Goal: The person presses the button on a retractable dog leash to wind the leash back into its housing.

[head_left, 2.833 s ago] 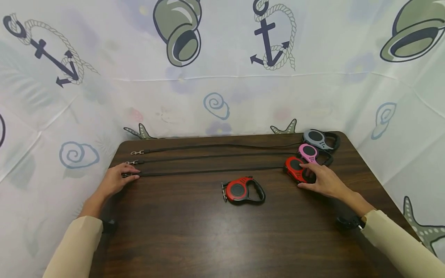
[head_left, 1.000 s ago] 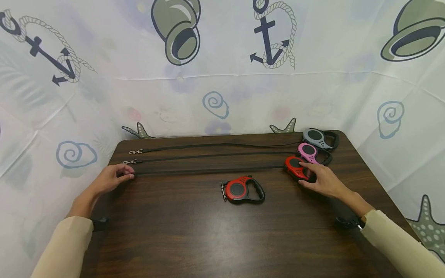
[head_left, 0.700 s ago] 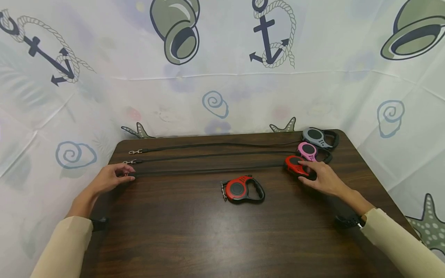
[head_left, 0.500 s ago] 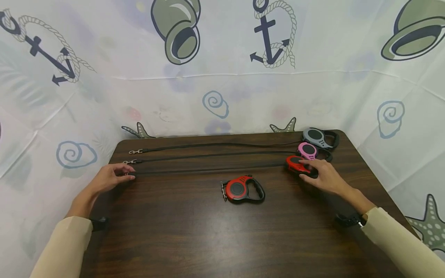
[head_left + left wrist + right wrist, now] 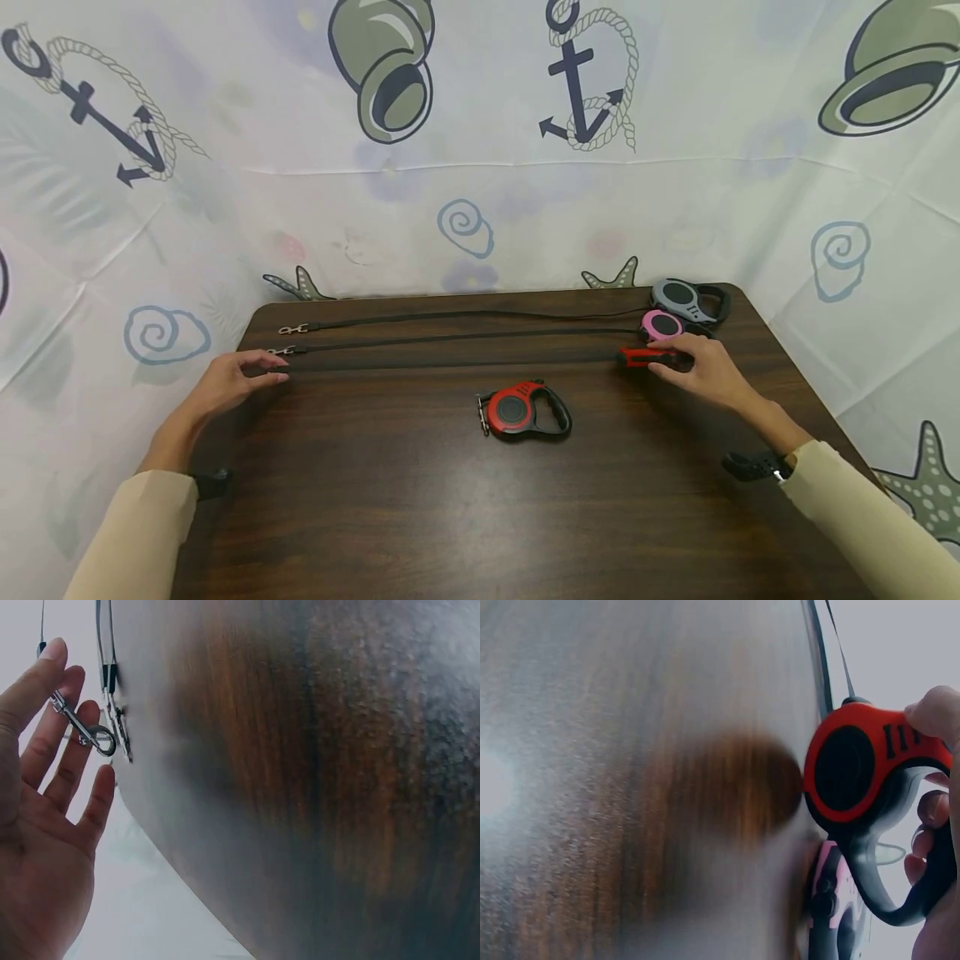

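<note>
My right hand point(image 5: 708, 373) grips a red and black retractable dog leash point(image 5: 881, 735) by its handle at the table's right, the case standing on edge. Its black strap point(image 5: 450, 364) runs taut across to my left hand point(image 5: 231, 387), which pinches the strap's end between thumb and fingers. The metal snap hook point(image 5: 84, 727) lies against those fingers in the left wrist view. Behind, a pink leash point(image 5: 662, 324) and a grey leash point(image 5: 678, 293) lie at the right with straps drawn out leftward. Another red leash point(image 5: 512, 409), strap retracted, lies mid-table.
The dark wooden table point(image 5: 450, 517) meets a patterned white cloth point(image 5: 510, 225) at its back and sides. Two snap hooks point(image 5: 293, 330) of the far leashes lie at the back left, close beyond my left hand.
My right hand has raised the red leash and tipped its case from flat onto its edge. My left hand has shifted slightly left, drawing the strap along, and now holds its end higher.
</note>
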Motion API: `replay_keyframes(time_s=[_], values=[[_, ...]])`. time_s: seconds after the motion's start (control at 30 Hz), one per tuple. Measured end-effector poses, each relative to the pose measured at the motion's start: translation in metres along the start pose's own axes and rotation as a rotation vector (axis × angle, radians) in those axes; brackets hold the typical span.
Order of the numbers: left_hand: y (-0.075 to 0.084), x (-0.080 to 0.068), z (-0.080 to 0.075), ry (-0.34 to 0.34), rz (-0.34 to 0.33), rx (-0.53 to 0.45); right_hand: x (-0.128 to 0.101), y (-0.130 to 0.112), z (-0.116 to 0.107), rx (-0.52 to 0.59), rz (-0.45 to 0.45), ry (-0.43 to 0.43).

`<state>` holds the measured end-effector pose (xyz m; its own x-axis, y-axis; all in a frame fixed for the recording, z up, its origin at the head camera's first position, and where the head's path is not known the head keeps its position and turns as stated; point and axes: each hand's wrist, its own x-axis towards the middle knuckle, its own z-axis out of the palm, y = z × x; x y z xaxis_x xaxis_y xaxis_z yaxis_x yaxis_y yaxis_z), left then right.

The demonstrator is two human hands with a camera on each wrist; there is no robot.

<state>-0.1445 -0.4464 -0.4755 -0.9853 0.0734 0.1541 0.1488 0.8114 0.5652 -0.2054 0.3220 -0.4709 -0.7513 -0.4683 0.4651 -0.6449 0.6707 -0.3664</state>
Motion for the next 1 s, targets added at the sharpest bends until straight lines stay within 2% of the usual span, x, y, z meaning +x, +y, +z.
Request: replay_keyframes(time_s=[0.1,0.2,0.33,0.43,0.6,0.83,1.0], values=[[0.0,-0.001,-0.001,-0.004,-0.007,-0.009,0.0,0.0,-0.003,0.022,0.065,-0.011],[0.002,-0.003,-0.003,-0.005,-0.005,-0.021,-0.002,0.0,-0.006,0.065,0.168,-0.05],[0.006,-0.004,-0.005,-0.013,0.004,-0.039,-0.003,0.004,-0.011,0.146,0.317,-0.108],[0.01,-0.005,-0.006,-0.016,0.015,-0.055,-0.002,0.009,-0.013,0.208,0.39,-0.123],[0.017,-0.002,-0.01,-0.027,0.034,-0.086,-0.002,0.017,-0.015,0.305,0.442,-0.093],[0.027,0.001,-0.014,-0.063,0.023,-0.099,-0.003,0.028,-0.021,0.425,0.479,-0.057],[0.032,0.003,-0.014,-0.07,-0.003,-0.108,-0.003,0.034,-0.023,0.591,0.504,-0.021]])
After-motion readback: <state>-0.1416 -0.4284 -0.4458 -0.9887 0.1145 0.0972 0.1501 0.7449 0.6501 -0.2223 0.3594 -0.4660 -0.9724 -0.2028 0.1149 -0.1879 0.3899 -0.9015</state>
